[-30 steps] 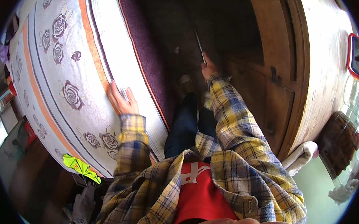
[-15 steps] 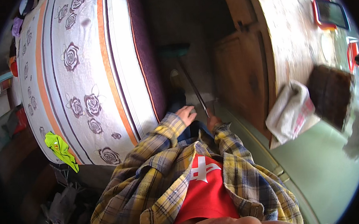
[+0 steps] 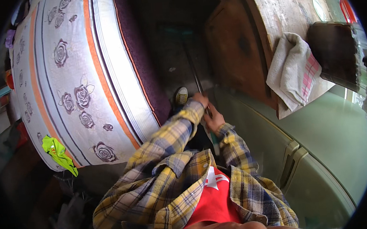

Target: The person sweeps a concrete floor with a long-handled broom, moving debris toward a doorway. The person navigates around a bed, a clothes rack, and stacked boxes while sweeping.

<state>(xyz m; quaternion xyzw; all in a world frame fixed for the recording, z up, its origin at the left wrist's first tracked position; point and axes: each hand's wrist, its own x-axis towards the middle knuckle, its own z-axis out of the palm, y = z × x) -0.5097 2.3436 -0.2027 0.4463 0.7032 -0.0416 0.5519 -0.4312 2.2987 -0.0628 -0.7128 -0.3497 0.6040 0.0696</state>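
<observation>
Pole (image 3: pixel 193 69) beyond both hands (image 3: pixel 200 99) (image 3: pixel 215 121) fades into dark floor (image 3: pixel 170 58).

Between bed (image 3: pixel 129 97) and counter (image 3: pixel 280 5), a pole (image 3: pixel 192 67); at counter's near edge, towel (image 3: pixel 291 71); on bed's near left corner, cloth (image 3: pixel 58 152).

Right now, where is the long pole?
In the head view, the long pole is near the middle, between the bed and the wooden cabinet, with the left hand and right hand on it.
</observation>
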